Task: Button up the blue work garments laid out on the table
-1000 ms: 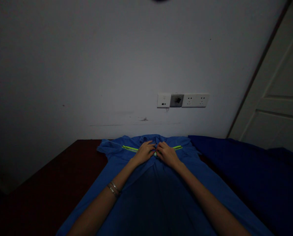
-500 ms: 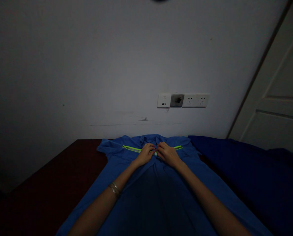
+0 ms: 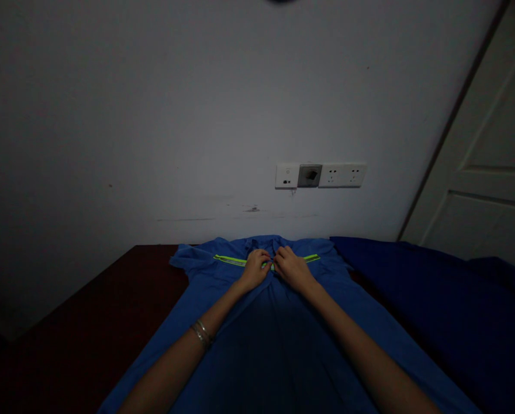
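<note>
A blue short-sleeved shirt [image 3: 222, 322] lies spread out in front of me, its collar end toward the wall. Across its chest runs a yellow-green and grey reflective strip [image 3: 231, 261]. My left hand [image 3: 255, 270] pinches the shirt's front at the middle, just below the collar. Close beside it, my right hand [image 3: 292, 269] is closed on the other side of the front opening, fingertips nearly meeting those of the left. Any button between the fingers is too small and dark to make out. Two silver bracelets [image 3: 202, 332] circle my left wrist.
The shirt rests on a dark red tabletop [image 3: 110, 310] that reaches the pale wall [image 3: 175, 115]. A darker blue cloth [image 3: 434, 299] lies at the right. Socket plates [image 3: 341, 175] are set in the wall above the shirt. A white panelled door [image 3: 490, 172] stands at the far right.
My left hand has drawn its fingers in slightly, from more spread to a tighter pinch at the shirt front. My right hand stays in nearly the same place. The shirt lies as before.
</note>
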The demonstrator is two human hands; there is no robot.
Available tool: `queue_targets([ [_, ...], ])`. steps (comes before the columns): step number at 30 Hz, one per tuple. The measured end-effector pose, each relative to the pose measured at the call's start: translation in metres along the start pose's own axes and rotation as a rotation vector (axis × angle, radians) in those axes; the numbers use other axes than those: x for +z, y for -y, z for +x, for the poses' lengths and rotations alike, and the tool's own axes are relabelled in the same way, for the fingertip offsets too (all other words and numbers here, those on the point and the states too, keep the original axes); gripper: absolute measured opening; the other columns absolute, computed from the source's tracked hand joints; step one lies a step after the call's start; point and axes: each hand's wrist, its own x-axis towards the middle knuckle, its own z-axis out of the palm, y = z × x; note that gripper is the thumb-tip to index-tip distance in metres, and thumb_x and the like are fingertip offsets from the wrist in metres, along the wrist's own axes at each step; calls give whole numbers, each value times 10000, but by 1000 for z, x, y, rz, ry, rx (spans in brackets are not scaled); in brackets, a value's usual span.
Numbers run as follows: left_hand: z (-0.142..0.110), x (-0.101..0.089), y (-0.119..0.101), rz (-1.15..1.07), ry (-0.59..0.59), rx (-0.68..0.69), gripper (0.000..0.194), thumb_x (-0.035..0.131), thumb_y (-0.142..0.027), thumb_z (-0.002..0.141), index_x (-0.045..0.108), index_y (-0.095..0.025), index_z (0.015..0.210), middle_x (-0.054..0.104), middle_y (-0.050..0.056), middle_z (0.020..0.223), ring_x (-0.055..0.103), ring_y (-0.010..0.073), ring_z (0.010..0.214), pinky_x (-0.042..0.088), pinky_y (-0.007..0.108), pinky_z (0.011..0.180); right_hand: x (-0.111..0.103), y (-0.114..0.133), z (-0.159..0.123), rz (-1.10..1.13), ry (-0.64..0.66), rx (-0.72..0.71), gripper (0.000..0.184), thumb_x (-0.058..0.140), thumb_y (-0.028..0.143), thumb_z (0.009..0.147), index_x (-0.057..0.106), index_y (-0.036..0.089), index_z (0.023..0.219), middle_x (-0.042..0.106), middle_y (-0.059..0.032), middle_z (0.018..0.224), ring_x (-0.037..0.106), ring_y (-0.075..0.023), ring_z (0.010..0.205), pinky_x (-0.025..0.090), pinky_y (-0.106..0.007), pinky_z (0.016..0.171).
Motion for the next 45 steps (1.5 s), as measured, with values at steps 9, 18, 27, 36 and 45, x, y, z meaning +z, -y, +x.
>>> queue_targets([
  [9,0,-5,-2,94,77,78,157,541,-151,767,684,-192,816,588,80,1011,483,228,1020,356,417,943,-4,-1,1,18,57,-36,136,473,161,830,594,178,890,557,-109,953,498,-221,919,473,-268,606],
  [18,3,4,22,-209,86,-102,114,588,-197,745,691,-205,792,632,64,997,513,207,1023,376,371,960,2,-16,-2,192,-6,-118,180,418,216,880,587,155,889,539,-73,939,528,-147,830,465,-238,664],
  [27,13,0,12,-416,123,-278,99,578,-150,677,676,-160,664,657,47,846,579,194,884,425,342,868,4,-20,-3,558,-98,-109,124,449,183,864,570,160,853,525,-48,910,524,-127,826,441,-253,764],
  [36,9,-3,-6,-653,96,-574,153,561,-194,637,665,-120,722,641,17,753,551,146,718,419,253,717,21,-25,-1,828,-251,-38,91,524,202,823,593,168,774,532,-27,825,527,-129,791,427,-259,734],
  [45,7,-3,-6,-627,68,-551,138,570,-221,668,665,-132,715,654,22,756,575,156,743,434,255,725,19,-25,0,858,-230,52,84,548,179,793,612,162,741,552,-19,799,541,-129,778,426,-254,720],
])
